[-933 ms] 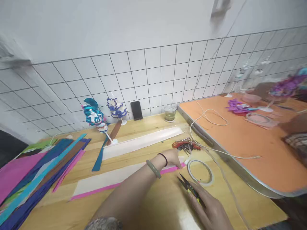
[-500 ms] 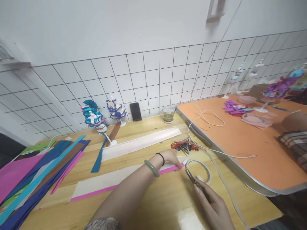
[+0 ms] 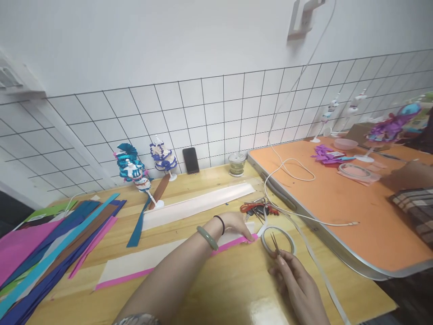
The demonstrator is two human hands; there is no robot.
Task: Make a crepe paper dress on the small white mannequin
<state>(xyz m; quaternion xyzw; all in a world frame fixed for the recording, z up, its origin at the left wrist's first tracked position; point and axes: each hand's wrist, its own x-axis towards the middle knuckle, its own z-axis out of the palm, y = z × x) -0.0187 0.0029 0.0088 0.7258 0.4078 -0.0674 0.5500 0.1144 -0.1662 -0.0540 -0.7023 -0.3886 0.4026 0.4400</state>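
My left hand (image 3: 237, 223), with a green bangle and a black band at the wrist, has its fingertips closed on the right end of a pink strip (image 3: 233, 243). The pink runs along the front edge of a long cream paper strip (image 3: 145, 259), partly covered by my forearm. My right hand (image 3: 294, 275) holds what look like tweezers (image 3: 274, 243), two thin dark tips pointing up and slightly apart. Those tips overlap a roll of white tape (image 3: 293, 246) lying flat. A short white tape end (image 3: 261, 229) lies beside my left fingertips.
Keys on a red cord (image 3: 259, 208) lie behind the tape. Farther back are another pale strip (image 3: 199, 203), a glass (image 3: 237, 164), a phone (image 3: 191, 160) and decorated figures (image 3: 130, 167). Colored paper (image 3: 57, 243) covers the left. A white cable (image 3: 318, 219) crosses onto the orange table (image 3: 338, 198).
My right hand has turned the tool so its tips point up over the tape roll. My left hand stays at the pink strip's end. The view has shifted slightly.
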